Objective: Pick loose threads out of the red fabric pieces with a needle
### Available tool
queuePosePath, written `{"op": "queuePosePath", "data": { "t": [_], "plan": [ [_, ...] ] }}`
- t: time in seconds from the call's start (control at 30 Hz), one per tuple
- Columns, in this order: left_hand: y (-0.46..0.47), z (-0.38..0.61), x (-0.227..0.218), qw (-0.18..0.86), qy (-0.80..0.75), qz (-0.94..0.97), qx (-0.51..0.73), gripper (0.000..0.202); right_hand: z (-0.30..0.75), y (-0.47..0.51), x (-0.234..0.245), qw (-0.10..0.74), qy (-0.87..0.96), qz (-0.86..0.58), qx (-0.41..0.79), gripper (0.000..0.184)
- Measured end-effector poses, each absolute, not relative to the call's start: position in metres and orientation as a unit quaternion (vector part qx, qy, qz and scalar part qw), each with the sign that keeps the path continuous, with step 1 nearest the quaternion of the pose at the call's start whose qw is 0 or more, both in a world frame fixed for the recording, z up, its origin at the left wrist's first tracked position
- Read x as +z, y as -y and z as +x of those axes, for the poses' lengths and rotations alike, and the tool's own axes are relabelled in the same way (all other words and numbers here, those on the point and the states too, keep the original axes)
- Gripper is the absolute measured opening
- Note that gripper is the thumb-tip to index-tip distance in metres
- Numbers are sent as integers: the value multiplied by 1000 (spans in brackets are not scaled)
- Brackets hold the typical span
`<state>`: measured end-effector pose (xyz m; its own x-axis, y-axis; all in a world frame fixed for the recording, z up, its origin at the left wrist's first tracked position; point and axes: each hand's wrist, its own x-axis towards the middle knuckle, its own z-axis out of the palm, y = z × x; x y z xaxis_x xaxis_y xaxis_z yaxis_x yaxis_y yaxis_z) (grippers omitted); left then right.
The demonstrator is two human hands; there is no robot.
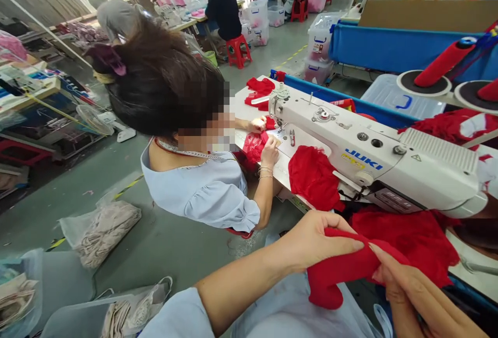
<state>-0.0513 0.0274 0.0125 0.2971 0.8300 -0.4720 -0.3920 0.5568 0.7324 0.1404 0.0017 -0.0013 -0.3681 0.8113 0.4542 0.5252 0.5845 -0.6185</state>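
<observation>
A piece of red fabric (342, 268) is stretched between my two hands, low at the right of the head view, with one end hanging down. My left hand (324, 239) is closed around its upper edge, the thumb lying on top. My right hand (408, 283) pinches the same cloth close to my left thumb; some of its fingers are hidden behind the fabric. Just beyond my hands lies a heap of red cloth (408, 239), beside the white sewing machine (373, 146).
A co-worker in a light blue top (194, 187) sits at the machine, hands on red lace (254, 146). Another red bundle (313, 174) lies on the machine table. Red thread cones (445, 63) stand at right. Plastic bins (89, 317) and a bag (103, 229) occupy the floor.
</observation>
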Motion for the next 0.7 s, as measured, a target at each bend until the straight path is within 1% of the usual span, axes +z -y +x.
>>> {"op": "queuePosePath", "data": {
  "t": [0.07, 0.13, 0.2, 0.3, 0.5, 0.7],
  "plan": [
    [-27, -53, 12, 767, -444, 250, 390, 47, 135, -2, 4, 367, 794, -450, 179, 43],
    [-27, -54, 13, 764, -451, 272, 373, 45, 129, -5, 8, 356, 763, -502, 197, 34],
    [-28, -54, 15, 759, -453, 298, 361, 42, 124, -9, 7, 349, 726, -534, 255, 30],
    [-30, -53, 15, 746, -458, 333, 351, 37, 119, -15, 3, 362, 668, -543, 358, 18],
    [-34, -52, 6, 710, -484, 387, 335, 29, 113, -17, 5, 404, 576, -570, 424, 21],
    [-33, -54, 0, 705, -484, 391, 340, 33, 112, -16, 7, 413, 508, -583, 482, 29]
  ]
}}
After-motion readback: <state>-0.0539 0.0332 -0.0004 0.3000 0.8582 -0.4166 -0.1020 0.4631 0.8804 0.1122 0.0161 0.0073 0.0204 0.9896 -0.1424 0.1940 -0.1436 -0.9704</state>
